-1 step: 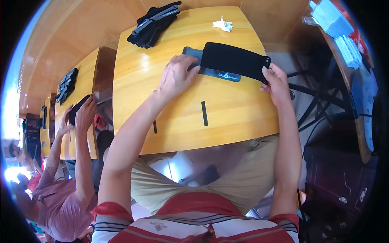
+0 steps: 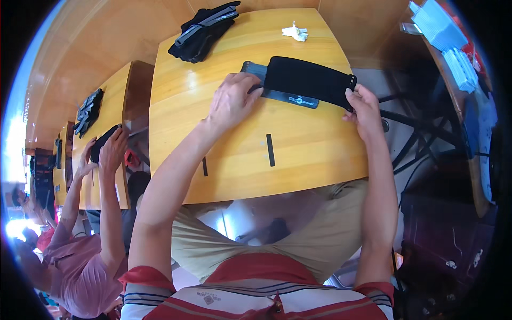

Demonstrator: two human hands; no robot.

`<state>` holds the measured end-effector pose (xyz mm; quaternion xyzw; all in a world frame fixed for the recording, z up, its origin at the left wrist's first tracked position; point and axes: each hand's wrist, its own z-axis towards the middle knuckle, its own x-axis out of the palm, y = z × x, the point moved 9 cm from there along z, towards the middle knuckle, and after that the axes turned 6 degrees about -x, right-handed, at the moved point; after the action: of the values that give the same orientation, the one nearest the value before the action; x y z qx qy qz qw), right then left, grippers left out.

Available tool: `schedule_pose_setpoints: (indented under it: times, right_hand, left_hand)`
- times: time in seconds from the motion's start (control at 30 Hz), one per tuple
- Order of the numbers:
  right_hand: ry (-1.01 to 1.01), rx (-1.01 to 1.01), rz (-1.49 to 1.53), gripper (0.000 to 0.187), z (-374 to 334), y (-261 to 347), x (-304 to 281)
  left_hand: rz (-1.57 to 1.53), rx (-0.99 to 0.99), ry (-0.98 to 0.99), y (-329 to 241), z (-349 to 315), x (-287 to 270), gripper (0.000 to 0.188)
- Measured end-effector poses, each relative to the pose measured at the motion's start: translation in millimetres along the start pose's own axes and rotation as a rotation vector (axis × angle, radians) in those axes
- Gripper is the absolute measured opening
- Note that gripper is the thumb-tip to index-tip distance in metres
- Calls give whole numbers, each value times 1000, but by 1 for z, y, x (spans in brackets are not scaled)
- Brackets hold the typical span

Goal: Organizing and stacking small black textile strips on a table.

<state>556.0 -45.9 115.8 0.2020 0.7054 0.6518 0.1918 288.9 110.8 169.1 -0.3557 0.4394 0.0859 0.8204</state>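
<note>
A flat black fabric band [image 2: 306, 79] is held stretched above the wooden table. At its right end, by a dark edge with small holes, my right hand [image 2: 365, 104] pinches it between thumb and fingers. My left hand [image 2: 234, 96] is closed at the band's left end; its fingertips are partly hidden. Under the band shows a dark grey-blue flat piece [image 2: 304, 101] with pale print, its other corner sticking out beyond my left fingers. Whether my left hand grips the band, this piece or both is not clear.
A stack of black folded bands [image 2: 200, 40] lies at the table's far left, a crumpled white scrap [image 2: 295, 32] at the far right. Two black strips [image 2: 270, 150] mark the near tabletop [image 2: 314, 154]. At left, a co-worker's hands [image 2: 109, 149] hold a black piece.
</note>
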Motion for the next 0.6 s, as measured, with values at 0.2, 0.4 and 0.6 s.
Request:
schedule_pose_setpoints:
  times: [0.2,0.4,0.6]
  right_hand:
    - [-6,42,-45,18,3,-5,11]
    - [30,41,-102,18,4,-5,12]
    - [12,51,-155,18,4,-2,17]
  left_hand:
    - [55,28,59,15,-5,4,19]
    - [-27,17,48,25,-3,10,17]
    - [-158,-62,20,37,-4,11,16]
